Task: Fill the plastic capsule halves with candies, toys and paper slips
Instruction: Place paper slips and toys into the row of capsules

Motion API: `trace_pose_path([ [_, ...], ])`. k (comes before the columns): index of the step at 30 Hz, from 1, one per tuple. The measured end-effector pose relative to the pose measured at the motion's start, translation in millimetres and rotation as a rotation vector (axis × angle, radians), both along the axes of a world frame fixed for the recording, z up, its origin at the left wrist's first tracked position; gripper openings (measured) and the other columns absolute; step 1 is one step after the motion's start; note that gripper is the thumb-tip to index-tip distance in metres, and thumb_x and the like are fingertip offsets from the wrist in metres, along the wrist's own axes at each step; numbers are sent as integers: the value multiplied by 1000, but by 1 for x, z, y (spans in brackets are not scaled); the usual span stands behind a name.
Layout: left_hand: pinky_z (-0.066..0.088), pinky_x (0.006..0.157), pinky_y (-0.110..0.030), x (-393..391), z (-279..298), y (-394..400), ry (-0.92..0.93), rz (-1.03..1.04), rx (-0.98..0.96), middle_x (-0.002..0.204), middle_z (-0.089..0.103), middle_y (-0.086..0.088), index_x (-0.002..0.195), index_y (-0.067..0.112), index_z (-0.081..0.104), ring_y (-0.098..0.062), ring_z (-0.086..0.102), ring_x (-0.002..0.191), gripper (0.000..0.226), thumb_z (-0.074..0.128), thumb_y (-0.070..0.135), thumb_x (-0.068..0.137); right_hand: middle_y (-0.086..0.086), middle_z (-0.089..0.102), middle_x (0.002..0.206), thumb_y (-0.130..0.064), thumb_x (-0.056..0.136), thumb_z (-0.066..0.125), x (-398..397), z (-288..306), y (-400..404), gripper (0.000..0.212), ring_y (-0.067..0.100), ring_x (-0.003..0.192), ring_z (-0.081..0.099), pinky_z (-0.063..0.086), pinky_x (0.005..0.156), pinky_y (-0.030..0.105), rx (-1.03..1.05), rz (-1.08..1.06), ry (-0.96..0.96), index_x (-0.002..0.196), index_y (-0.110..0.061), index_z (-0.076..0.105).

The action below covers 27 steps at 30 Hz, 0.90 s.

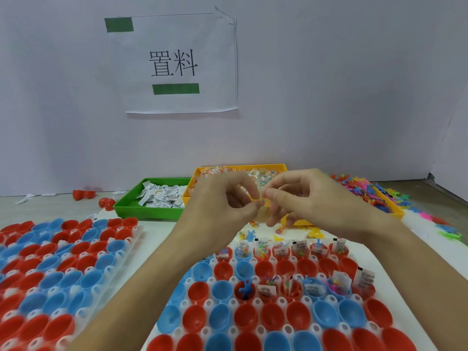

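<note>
My left hand (228,201) and my right hand (301,196) meet above the yellow candy tray (200,173) and together pinch a small clear candy packet (262,201) with coloured beads between their fingertips. Below them lies a white rack (402,295) of red and blue capsule halves (247,317). Its far row and several cups in the third row hold paper slips, candy packets and small toys; the others look empty. A green tray (131,211) holds folded paper slips (164,196). Colourful plastic toys (359,188) are piled at the right.
A second rack of empty red and blue capsule halves (50,269) lies at the left. Two red capsule pieces (83,193) sit loose behind it. Toys and candies are scattered between the yellow tray and the near rack. A wall with a paper sign (177,64) stands behind.
</note>
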<state>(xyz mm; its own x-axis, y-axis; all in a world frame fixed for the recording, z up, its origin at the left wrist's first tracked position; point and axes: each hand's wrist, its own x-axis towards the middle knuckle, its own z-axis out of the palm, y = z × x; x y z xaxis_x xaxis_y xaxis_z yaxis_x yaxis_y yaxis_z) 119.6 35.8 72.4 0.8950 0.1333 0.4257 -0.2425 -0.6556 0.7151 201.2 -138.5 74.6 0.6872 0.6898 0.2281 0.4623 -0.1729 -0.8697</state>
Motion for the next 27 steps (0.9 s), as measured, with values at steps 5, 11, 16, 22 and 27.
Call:
trace_pose_path([
  [5,52,60,-29,-4,3,-1,-30,-45,77,67,63,2,72,26,65,-14,60,62,18,72,11,79,5,75,82,-41,93,60,-2,1,2,29,16,76,76,55,61,22,-75,-10,9,95,-14,70],
  [11,55,63,-30,-3,2,-2,-58,-67,95,72,63,4,71,23,65,-9,61,67,17,74,10,78,11,77,86,-25,87,70,0,4,-2,22,18,79,75,56,66,18,62,57,98,96,-6,76],
  [16,59,70,-37,-3,3,0,-23,-78,15,81,66,9,79,23,67,-11,68,75,13,78,18,82,9,78,86,-6,85,74,1,4,-4,9,20,80,76,56,66,17,91,23,92,94,-7,76],
  [22,59,70,-28,-5,9,5,109,-70,-7,75,74,1,87,21,68,-11,71,68,19,83,14,76,11,77,81,1,84,75,-3,6,0,13,21,77,76,58,68,19,34,42,52,95,-5,72],
  [27,59,82,-41,-7,13,10,278,-102,-1,75,76,3,93,19,70,-14,73,72,21,83,19,77,5,77,77,3,83,75,-7,5,5,11,14,74,75,56,68,17,-54,43,-45,89,-6,75],
])
